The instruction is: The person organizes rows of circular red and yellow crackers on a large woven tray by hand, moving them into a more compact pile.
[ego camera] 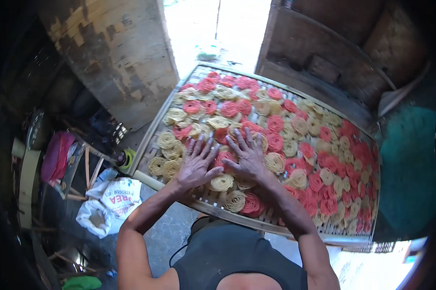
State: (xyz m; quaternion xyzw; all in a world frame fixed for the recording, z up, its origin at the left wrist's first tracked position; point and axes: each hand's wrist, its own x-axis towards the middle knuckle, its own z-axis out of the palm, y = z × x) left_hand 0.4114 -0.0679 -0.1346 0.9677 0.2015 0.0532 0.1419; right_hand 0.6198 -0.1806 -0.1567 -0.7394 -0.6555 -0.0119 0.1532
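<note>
Many coiled nests of thin strands, some pink [274,141] and some pale yellow [223,182], cover a large woven slat tray [206,203] with a wooden frame. They look like noodle or cracker coils. My left hand [198,163] lies palm down over coils near the tray's near left part, fingers apart. Beside it my right hand [248,157] rests palm down with spread fingers on pink and yellow coils. Neither hand grips anything; the coils right under the palms are hidden. Towards the tray's right end the coils lie denser and partly overlap.
A bright doorway [218,29] opens beyond the tray, beside a worn wooden panel [120,65]. On the left floor stands a white printed sack [118,197], near a wooden stand with a pink bag [57,156]. Green sheeting [408,174] hangs at the right.
</note>
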